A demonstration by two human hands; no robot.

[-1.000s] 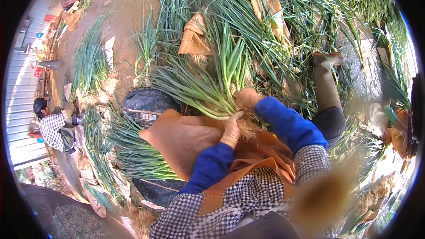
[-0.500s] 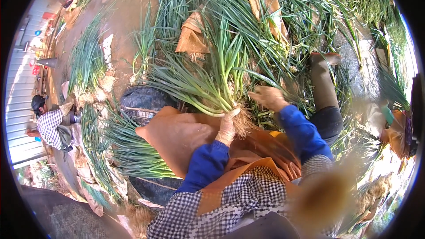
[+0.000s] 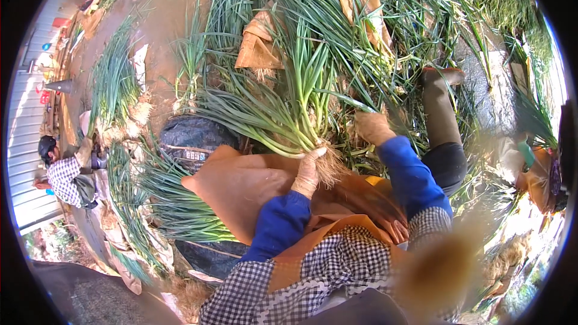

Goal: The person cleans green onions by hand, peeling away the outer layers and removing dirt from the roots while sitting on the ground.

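Observation:
A bunch of green onions (image 3: 294,129) lies across my lap, leaves fanning up and to the left. My left hand (image 3: 308,174) is closed around its white root end, and pale stringy roots (image 3: 329,165) stick out beside the thumb. To the right, my right hand (image 3: 373,127) is over loose green leaves, its fingers curled in. A long leaf (image 3: 346,99) runs up to those fingers; what they pinch, if anything, is hidden. Under the bunch spreads a brown apron (image 3: 241,183) covering my lap.
Big heaps of green onions (image 3: 289,0) lie ahead, with orange-brown cloths (image 3: 260,42) among them. A sorted pile of green onions (image 3: 186,207) rests at my left, beside a dark plastic-wrapped bundle (image 3: 191,139). Another person (image 3: 66,171) sits far left near more green onions (image 3: 114,84).
My right hand has moved slightly right and up, away from the bunch, and its fingers have curled. My left hand keeps its hold on the green onions.

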